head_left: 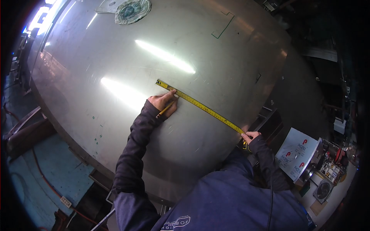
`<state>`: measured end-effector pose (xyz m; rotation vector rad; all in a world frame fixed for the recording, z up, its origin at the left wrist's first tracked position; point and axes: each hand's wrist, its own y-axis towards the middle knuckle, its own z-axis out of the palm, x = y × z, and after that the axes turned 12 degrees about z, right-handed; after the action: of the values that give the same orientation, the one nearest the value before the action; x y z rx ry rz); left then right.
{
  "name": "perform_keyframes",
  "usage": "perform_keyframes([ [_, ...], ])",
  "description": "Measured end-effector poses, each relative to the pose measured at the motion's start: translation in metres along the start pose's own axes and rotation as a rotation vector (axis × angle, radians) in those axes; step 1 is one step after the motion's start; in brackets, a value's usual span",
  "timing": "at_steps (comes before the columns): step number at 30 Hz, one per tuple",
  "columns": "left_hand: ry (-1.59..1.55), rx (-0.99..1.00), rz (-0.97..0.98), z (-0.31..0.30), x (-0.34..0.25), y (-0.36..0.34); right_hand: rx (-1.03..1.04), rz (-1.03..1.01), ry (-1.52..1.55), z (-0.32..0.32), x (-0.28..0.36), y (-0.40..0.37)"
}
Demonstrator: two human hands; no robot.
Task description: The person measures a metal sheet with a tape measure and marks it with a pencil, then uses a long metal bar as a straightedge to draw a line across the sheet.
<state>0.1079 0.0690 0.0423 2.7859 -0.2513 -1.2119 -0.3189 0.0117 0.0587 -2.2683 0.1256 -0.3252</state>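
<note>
A yellow tape measure [208, 109] lies stretched across a large shiny metal sheet [231, 69], its hooked end toward the sheet's middle. My left hand [163, 102] is closed around a yellow pencil [165, 109], with its fingertips pressed at the blade near the hooked end. At the sheet's near right edge, my right hand [252, 135] grips the tape by its case end. Only a little of the black and yellow case shows below those fingers. Both arms wear dark sleeves.
A crumpled plastic bag [133, 10] sits at the sheet's far edge. Green marker lines [222, 27] mark the metal. To the right are a film-covered printed panel [296, 154] and a cluttered bench [331, 169]. A power strip [66, 201] with a cable lies on the left floor.
</note>
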Motion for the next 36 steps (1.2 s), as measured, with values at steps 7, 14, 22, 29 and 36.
perform_keyframes([
  [7,-0.002,0.05,-0.014,-0.004,-0.002,0.003,-0.016,-0.029,0.013,0.002,-0.004,0.002],
  [14,0.075,0.249,-0.06,-0.02,-0.013,0.017,-0.049,-0.053,-0.013,0.003,-0.003,0.001],
  [22,0.007,0.095,-0.061,-0.008,-0.008,0.008,-0.024,-0.039,0.015,0.002,-0.003,0.002],
  [29,0.069,0.157,-0.098,-0.01,-0.015,0.014,-0.051,-0.054,0.006,0.003,-0.003,0.0],
  [36,-0.152,0.07,-0.057,-0.018,-0.004,0.018,-0.086,-0.073,-0.01,0.006,-0.008,0.002],
])
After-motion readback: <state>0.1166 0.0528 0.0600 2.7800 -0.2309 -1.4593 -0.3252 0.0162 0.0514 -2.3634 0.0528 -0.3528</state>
